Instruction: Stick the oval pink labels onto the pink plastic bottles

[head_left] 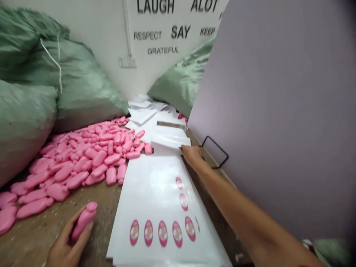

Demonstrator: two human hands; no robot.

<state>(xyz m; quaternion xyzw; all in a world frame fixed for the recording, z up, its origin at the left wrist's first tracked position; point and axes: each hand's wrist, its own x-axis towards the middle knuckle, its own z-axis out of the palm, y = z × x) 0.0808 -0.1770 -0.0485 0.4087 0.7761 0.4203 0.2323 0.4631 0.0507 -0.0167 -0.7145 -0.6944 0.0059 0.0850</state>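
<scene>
A small pink plastic bottle (84, 221) is held upright but tilted in my left hand (68, 241), fingers and thumb closed around its sides. To the right lies a glossy white sheet of stickers (152, 185), with several oval pink labels (162, 233) along its near end and right side. My right hand (191, 155) reaches to the sheet's far right corner, fingers closed beside the edge of a curled white paper (169, 142). A small dark tip shows at those fingers; what they grip is unclear.
A heap of pink bottles (91, 159) covers the left of the worktop. Large green sacks (80, 78) stand behind it. Loose white papers (141, 115) and a flat strip (171, 124) lie at the back. A grey panel (272, 111) with a black wire handle (226, 155) rises on the right.
</scene>
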